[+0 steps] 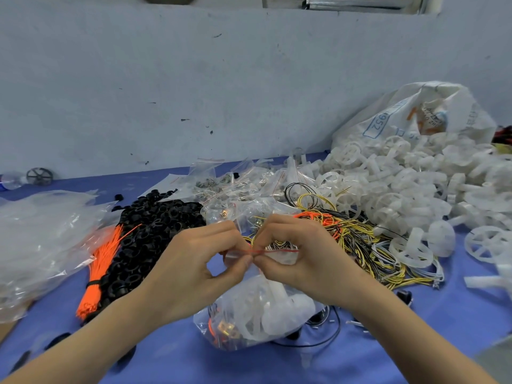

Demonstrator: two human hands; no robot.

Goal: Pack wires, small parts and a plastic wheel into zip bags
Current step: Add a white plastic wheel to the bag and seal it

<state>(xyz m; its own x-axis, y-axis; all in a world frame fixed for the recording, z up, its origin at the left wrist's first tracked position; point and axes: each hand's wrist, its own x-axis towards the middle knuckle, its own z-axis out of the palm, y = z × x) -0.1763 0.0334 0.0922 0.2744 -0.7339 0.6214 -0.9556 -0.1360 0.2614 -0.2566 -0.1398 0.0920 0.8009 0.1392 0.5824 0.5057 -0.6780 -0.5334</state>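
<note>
Head view: a filled zip bag (257, 311) is being pinched shut above a blue surface (457, 314).

Its red-lined top edge is gripped between curled fingers of the left hand (194, 270) and right hand (302, 259). If wires (357, 245) are trapped in the seal, it could gape and parts could spill.

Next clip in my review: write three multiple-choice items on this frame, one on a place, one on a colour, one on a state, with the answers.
1. Where does the bundle of orange wires lie?
A. Left of the hands, by the black rings
B. On the white wheels
C. In the sack

2. What colour is the zip bag's seal strip?
A. Blue
B. Red
C. Green

3. What are the hands doing?
A. Resting flat
B. Both pinching the bag's top
C. One lifting a wheel

Answers: A, the bundle lies against the rings; B, a red line runs along the top; B, left hand and right hand pinch the seal.
</note>
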